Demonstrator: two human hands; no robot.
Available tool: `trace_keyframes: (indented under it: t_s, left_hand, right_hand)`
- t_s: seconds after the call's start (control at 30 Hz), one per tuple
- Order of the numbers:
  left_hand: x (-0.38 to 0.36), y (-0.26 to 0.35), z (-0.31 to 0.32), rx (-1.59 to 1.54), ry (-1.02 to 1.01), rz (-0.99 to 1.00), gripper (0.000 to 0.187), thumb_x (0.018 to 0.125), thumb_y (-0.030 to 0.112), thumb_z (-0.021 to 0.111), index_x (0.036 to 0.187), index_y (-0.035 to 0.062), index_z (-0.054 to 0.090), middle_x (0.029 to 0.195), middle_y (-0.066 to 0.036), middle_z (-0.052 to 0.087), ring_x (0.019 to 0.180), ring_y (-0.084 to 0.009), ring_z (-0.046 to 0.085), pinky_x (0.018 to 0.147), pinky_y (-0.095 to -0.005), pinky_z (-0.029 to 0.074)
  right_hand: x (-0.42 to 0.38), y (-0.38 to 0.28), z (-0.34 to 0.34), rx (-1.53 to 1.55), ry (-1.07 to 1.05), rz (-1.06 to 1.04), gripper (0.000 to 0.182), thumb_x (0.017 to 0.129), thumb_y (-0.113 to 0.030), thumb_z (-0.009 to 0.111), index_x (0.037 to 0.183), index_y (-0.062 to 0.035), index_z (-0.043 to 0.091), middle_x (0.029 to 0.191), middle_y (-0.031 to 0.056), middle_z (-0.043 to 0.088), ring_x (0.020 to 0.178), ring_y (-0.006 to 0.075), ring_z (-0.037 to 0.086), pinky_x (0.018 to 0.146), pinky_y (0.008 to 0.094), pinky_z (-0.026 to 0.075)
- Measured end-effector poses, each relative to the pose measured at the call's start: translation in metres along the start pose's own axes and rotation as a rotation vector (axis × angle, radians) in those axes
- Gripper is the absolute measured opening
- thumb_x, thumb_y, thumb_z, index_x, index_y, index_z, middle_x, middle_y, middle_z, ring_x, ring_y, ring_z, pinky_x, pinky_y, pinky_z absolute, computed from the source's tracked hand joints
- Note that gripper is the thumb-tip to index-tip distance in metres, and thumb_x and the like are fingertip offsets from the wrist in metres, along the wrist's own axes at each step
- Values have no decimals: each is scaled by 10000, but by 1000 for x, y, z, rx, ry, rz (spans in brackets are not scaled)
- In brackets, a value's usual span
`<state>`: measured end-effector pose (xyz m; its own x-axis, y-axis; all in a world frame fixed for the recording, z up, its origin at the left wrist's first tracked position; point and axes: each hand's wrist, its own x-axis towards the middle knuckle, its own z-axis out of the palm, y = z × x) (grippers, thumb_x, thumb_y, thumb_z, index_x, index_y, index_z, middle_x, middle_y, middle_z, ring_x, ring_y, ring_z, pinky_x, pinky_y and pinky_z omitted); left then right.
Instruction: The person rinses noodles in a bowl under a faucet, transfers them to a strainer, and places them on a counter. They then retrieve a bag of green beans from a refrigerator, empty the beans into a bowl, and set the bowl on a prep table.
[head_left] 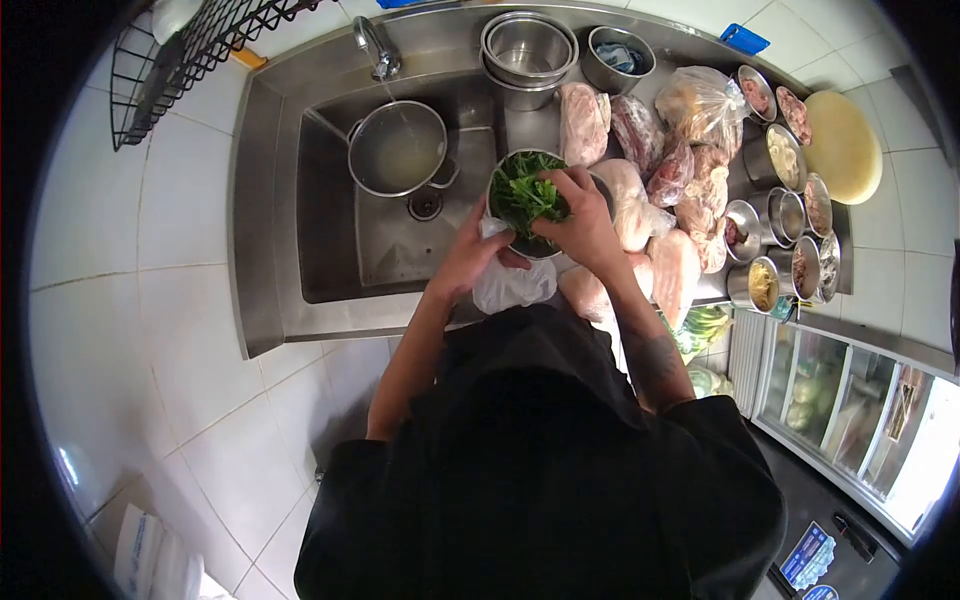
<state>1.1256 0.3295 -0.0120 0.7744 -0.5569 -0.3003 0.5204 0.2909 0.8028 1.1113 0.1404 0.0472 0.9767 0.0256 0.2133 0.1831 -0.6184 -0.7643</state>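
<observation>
From the head camera, looking down over my own dark top, my right hand (583, 222) lies over a bunch of green leaves (522, 192), fingers curled together on them, pressing them into a small steel bowl (530, 245) that stands at the sink's right edge. My left hand (470, 258) comes up from below, closed around the near side of that bowl and touching a crumpled white plastic bag (512, 285) that hangs just under it.

To the left of the bowl, down in the steel sink (330, 230), sits a pot (398, 150) holding pale cloudy water, right beneath the tap (376, 48). Behind the bowl, at the back of the bench (450, 30), stacked steel mixing bowls (528, 50) stand beside another bowl with something blue-grey inside (618, 58).

To the right of my hands, bagged cuts of raw meat (640, 170) are piled touching one another across the bench. Beyond them, a cluster of small steel containers (785, 215) holds chopped ingredients I cannot make out, and a round pale cutting board (845, 145) lies at the far right. A black wire rack (190, 50) hangs at the upper left above the white tiles.
</observation>
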Motion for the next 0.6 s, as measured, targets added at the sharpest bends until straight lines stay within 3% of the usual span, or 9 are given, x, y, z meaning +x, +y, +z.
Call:
trace_keyframes:
  t_s: [0.2,0.4,0.43,0.6]
  left_hand:
    - [1,3,3,48,-4,14,789,884,-58,480,1500,173,43,1274,-189,498,748,-358,680,657,-397,597]
    - [6,-10,-18,-84,55,-68,807,881,-51,486,1498,222,43,1241,-195,523,732,-358,681,638,-399,595]
    - [5,-10,-22,-113,96,-75,805,879,-46,488,1496,229,51,1230,-198,530,725,-353,682,631,-400,596]
    - [-4,-9,-54,-27,97,-5,777,878,-13,477,1487,230,60,1215,-195,536,769,-337,682,655,-429,606]
  right_hand:
    - [5,3,-8,59,49,-22,548,603,-55,772,1117,-52,584,1047,164,560,946,342,586,822,391,486]
    - [9,3,-34,387,135,33,465,635,20,718,1082,-18,597,962,101,603,906,218,593,806,320,467]
    - [8,15,-35,387,137,58,449,649,16,712,1083,-18,601,957,85,607,897,188,585,802,305,463]
    - [-2,67,-38,401,159,131,471,654,12,711,1111,-26,602,931,79,608,914,189,582,821,306,460]
